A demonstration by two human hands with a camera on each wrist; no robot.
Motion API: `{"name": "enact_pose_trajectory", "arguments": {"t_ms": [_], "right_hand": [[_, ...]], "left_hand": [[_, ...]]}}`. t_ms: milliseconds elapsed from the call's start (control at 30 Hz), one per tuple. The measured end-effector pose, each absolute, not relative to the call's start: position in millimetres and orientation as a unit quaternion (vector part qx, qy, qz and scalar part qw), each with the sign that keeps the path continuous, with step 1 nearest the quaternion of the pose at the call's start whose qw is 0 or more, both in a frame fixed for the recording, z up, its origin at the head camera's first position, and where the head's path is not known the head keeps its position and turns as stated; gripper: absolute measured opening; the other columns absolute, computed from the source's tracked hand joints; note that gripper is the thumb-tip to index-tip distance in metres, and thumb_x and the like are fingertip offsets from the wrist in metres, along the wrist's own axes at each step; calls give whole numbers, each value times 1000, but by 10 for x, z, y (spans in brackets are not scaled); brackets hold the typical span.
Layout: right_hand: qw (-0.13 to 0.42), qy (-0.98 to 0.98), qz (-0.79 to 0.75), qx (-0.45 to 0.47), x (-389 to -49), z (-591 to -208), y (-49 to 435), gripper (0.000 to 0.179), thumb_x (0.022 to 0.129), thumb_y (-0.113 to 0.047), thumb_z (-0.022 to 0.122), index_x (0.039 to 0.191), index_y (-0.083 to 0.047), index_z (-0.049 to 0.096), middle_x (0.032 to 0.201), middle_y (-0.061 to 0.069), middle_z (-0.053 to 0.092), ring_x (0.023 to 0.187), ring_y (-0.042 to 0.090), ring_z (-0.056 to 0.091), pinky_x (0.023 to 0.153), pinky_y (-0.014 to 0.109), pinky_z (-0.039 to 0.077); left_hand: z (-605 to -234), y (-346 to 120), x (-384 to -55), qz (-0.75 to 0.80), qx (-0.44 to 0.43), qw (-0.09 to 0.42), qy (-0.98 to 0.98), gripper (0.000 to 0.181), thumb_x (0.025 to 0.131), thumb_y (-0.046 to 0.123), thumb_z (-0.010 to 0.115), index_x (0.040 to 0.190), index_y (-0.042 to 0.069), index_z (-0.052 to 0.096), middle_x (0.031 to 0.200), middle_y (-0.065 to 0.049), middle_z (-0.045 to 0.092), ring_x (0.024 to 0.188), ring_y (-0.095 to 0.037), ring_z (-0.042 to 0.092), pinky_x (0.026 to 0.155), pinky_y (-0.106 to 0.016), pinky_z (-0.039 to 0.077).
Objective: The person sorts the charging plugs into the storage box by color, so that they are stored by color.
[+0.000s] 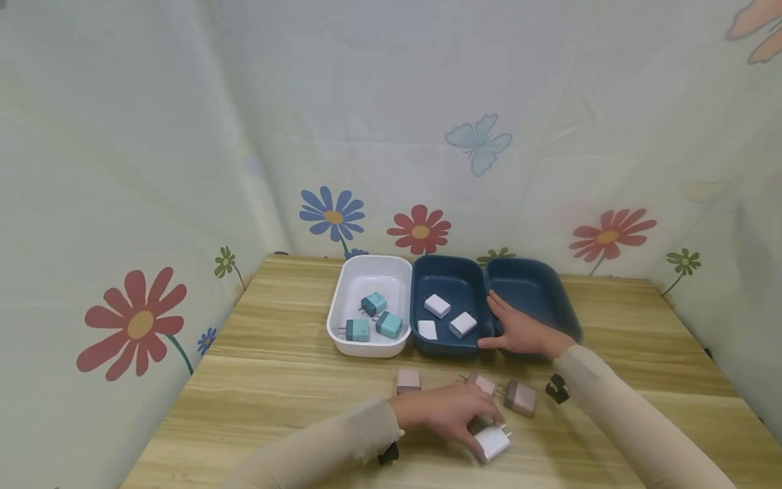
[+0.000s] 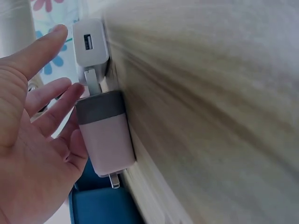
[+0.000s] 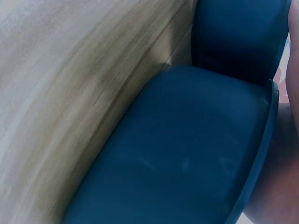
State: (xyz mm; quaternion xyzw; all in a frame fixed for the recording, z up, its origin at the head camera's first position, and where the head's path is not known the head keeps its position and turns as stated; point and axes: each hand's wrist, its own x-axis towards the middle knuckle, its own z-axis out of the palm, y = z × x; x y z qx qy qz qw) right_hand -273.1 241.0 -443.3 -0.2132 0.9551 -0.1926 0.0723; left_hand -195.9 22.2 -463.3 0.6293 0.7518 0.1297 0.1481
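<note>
Low over the table, my left hand (image 1: pixel 449 411) reaches around a white plug charger (image 1: pixel 492 441), thumb on the near side. In the left wrist view its fingers (image 2: pixel 56 105) are spread and loosely bent, with the white charger (image 2: pixel 91 49) just past the thumb tip. A pink charger with a grey end (image 2: pixel 107 135) lies beside those fingers. My right hand (image 1: pixel 525 331) is stretched over the near part of the two blue boxes, holding nothing visible. Its fingers reach over the middle blue box (image 1: pixel 449 263), which contains three white chargers (image 1: pixel 463 324).
A white box (image 1: pixel 340 299) with three teal chargers (image 1: pixel 388 324) stands left of the middle box. The other blue box (image 1: pixel 559 292) is at the right, partly behind my right hand. Pink chargers (image 1: pixel 408 380) (image 1: pixel 520 398) lie on the wooden table (image 1: pixel 263 367); a patterned cloth (image 1: pixel 379 102) hangs behind.
</note>
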Motion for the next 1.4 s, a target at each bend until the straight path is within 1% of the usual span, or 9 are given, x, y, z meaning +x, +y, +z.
{"name": "enact_pose_trajectory", "arguments": {"t_ms": [300, 533, 733, 867, 900, 1033, 1167, 1233, 1400], "right_hand": [[78, 956, -193, -208, -2731, -4446, 2407, 108, 77, -59, 67, 146, 8, 19, 154, 24, 9, 137, 41, 20, 106, 54, 25], [74, 956, -192, -211, -2730, -4443, 2405, 108, 77, -59, 67, 146, 8, 19, 154, 24, 9, 137, 41, 21, 106, 54, 26], [74, 954, -197, -212, -2733, -4440, 2405, 107, 77, -58, 68, 146, 8, 19, 154, 24, 9, 137, 41, 21, 105, 54, 26], [76, 955, -196, -208, -2738, -4445, 2408, 108, 77, -59, 67, 146, 7, 19, 154, 23, 9, 137, 41, 21, 106, 53, 26], [77, 955, -195, -209, -2738, -4446, 2410, 108, 77, -60, 67, 147, 7, 19, 154, 23, 9, 137, 41, 21, 106, 53, 26], [78, 955, -196, -210, -2728, -4434, 2412, 109, 76, -62, 66, 146, 7, 19, 154, 23, 9, 137, 41, 20, 106, 54, 26], [79, 954, -198, -210, -2731, -4428, 2421, 109, 76, -62, 66, 146, 8, 19, 154, 23, 10, 137, 41, 20, 106, 54, 25], [79, 954, -201, -211, -2732, -4425, 2424, 109, 77, -62, 66, 146, 8, 20, 154, 24, 10, 137, 41, 21, 106, 54, 25], [82, 954, -201, -208, -2724, -4415, 2418, 108, 77, -61, 66, 146, 8, 19, 154, 24, 10, 137, 42, 21, 105, 55, 25]], "left_hand": [[-4643, 249, -1916, 83, 634, 118, 760, 56, 76, 47, 75, 123, 20, 61, 114, 12, 58, 97, 4, 46, 80, -12, 31], [-4646, 267, -1898, 58, 633, 116, 763, 55, 77, 45, 76, 125, 23, 60, 114, 15, 58, 99, 3, 45, 81, -14, 31], [-4649, 239, -1922, 86, 628, 140, 761, 52, 78, 41, 76, 124, 22, 60, 114, 15, 58, 99, 6, 45, 87, -15, 32], [-4638, 213, -1941, 115, 627, 152, 756, 51, 79, 37, 77, 123, 20, 60, 112, 13, 57, 98, 7, 46, 85, -11, 33], [-4631, 208, -1942, 120, 626, 154, 755, 50, 79, 36, 77, 123, 19, 60, 112, 13, 57, 97, 7, 46, 83, -9, 33], [-4605, 174, -1951, 128, 627, 145, 754, 51, 79, 36, 76, 122, 16, 59, 112, 10, 57, 97, 5, 47, 83, -7, 34], [-4555, 118, -1975, 135, 624, 132, 758, 51, 79, 35, 77, 122, 14, 60, 113, 8, 58, 99, 3, 48, 86, -8, 34], [-4519, 85, -1993, 145, 616, 133, 762, 50, 79, 33, 77, 122, 14, 60, 115, 7, 58, 100, 2, 49, 87, -9, 34], [-4380, -23, -2062, 153, 585, 134, 785, 51, 80, 34, 76, 124, 16, 59, 119, 7, 56, 102, -1, 49, 88, -12, 36]]}}
